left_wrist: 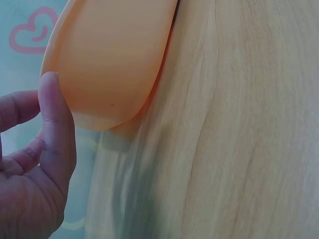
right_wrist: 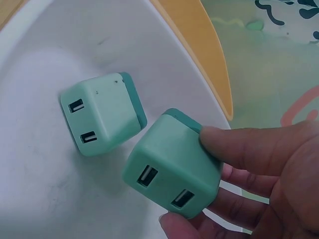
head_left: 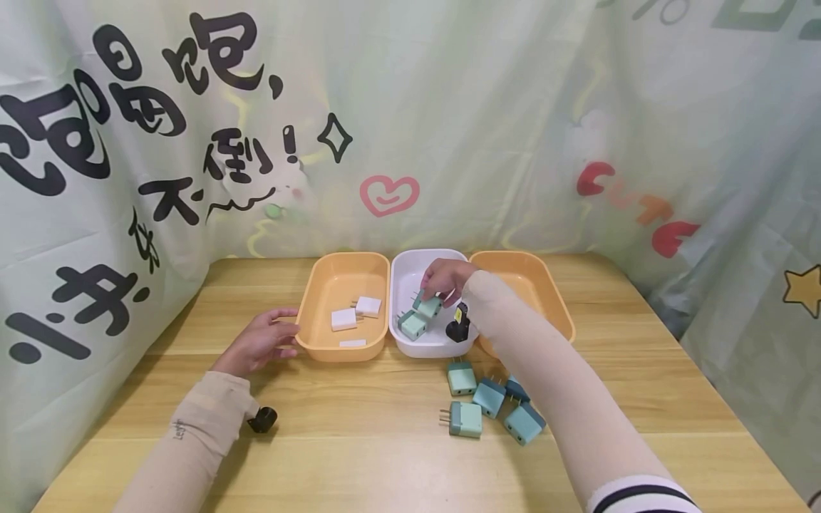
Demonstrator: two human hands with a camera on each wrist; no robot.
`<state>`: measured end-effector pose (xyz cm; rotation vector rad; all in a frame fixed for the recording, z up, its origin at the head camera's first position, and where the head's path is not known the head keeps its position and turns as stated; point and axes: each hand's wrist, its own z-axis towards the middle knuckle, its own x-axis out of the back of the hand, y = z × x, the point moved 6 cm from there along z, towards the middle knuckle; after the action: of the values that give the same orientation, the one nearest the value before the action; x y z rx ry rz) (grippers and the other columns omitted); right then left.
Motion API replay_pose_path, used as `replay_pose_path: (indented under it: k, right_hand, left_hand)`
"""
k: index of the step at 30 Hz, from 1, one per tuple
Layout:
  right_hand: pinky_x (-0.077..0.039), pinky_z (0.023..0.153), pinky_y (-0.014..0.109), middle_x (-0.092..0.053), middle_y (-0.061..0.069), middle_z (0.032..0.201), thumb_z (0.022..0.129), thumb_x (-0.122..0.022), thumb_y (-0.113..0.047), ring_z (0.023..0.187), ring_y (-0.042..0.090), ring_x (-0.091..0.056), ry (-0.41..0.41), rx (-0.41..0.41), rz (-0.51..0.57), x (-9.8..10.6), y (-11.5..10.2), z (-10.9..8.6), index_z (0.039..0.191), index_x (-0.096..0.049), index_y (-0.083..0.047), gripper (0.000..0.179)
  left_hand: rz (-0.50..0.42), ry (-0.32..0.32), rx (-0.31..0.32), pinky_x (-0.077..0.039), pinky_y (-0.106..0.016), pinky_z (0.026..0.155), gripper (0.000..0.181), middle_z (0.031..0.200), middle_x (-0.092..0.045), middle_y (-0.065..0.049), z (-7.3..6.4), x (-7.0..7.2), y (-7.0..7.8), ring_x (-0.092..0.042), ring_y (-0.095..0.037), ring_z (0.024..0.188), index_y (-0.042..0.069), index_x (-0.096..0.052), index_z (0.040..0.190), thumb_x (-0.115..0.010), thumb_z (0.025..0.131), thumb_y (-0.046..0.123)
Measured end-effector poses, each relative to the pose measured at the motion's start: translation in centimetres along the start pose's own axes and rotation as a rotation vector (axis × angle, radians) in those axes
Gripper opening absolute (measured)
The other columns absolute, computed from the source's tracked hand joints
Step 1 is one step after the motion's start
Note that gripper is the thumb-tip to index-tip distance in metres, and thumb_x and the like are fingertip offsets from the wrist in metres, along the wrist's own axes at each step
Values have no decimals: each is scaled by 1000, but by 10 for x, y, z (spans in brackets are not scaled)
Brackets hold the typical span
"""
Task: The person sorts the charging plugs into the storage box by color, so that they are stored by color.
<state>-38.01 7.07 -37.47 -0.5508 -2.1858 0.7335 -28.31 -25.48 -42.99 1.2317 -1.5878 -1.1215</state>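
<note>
My right hand (head_left: pixel 447 276) is over the white tray (head_left: pixel 431 352), pinching a green two-port USB charger (right_wrist: pixel 172 162) between thumb and fingers. A second green charger (right_wrist: pixel 102 114) lies beside it on the tray floor. At the left orange tray (head_left: pixel 343 354), my left hand (head_left: pixel 264 342) holds the outer rim. In the left wrist view its thumb (left_wrist: pixel 57 127) lies against the tray's outer wall, and a finger reaches behind the thumb. White chargers (head_left: pixel 343 319) lie inside that tray, one mostly hidden by the front wall.
Several green chargers (head_left: pixel 466 419) lie loosely on the wooden table (head_left: pixel 359 442), in front of the trays. Against the white tray's right side stands another orange tray (head_left: pixel 535 278), partly covered by my right forearm. A printed curtain (head_left: pixel 481 142) hangs behind.
</note>
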Motion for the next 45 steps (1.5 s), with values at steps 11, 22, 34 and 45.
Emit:
replay_pose_path:
  k: [11, 22, 34, 45]
  right_hand:
    - [-52, 92, 42, -55, 12, 117, 93, -61, -8, 106, 30, -57, 10, -8, -28, 5, 4, -1, 129, -53, 0, 37]
    - [-54, 87, 40, -55, 14, 122, 95, -59, -10, 113, 33, -56, -5, 8, -24, 9, 3, -10, 130, -53, -1, 36]
    - [-58, 77, 36, -60, 14, 118, 95, -59, -13, 105, 31, -61, 4, 77, -69, 9, 0, -26, 122, -58, -2, 29]
    - [-58, 75, 37, -60, 17, 117, 93, -48, -14, 101, 30, -62, 0, 124, -100, 1, 2, -47, 126, -58, 2, 38]
  left_hand:
    - [8, 12, 14, -59, -29, 69, 53, 101, -59, -14, 1, 0, -2, -62, -17, 83, -4, -28, 144, -51, 97, 4]
    - [15, 16, 9, -59, -29, 71, 56, 105, -59, -17, -1, 2, -1, -63, -18, 85, -4, -27, 145, -52, 97, 4]
    - [3, 13, 14, -59, -28, 69, 56, 104, -59, -15, 0, 1, 0, -63, -17, 84, -4, -26, 146, -53, 98, 6]
    - [4, 10, 20, -59, -27, 69, 55, 102, -59, -14, -3, 0, 2, -62, -16, 83, -4, -25, 146, -51, 98, 4]
